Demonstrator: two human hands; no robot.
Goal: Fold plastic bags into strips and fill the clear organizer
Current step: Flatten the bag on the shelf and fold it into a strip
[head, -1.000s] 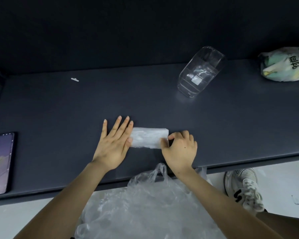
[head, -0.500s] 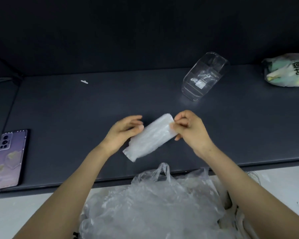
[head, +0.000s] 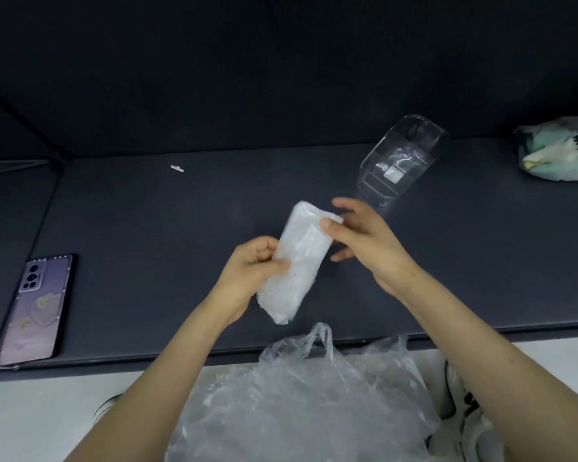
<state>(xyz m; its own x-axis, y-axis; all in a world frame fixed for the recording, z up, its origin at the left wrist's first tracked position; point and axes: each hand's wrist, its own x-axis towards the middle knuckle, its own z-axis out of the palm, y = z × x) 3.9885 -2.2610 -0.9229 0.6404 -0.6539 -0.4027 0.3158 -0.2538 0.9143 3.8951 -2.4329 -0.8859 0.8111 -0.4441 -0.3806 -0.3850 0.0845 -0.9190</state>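
Folded bag (head: 296, 261), a pale strip held up off the surface (head: 147, 228), slanting between both hands. Pinched near its middle by the left hand (head: 252, 266), thumb across the front. Gripped at the upper end by the right hand (head: 359, 236), thumb on top. Probably near weightless, soft, slick and eager to spring open. Best taken across the folds, at both ends. Just beyond the right hand, the clear organizer (head: 401, 161). Below both wrists, a heap of loose bags (head: 301, 395).

Folded translucent bag strip (head: 296, 261) slants steeply; clear organizer (head: 401, 161) lies just beyond.
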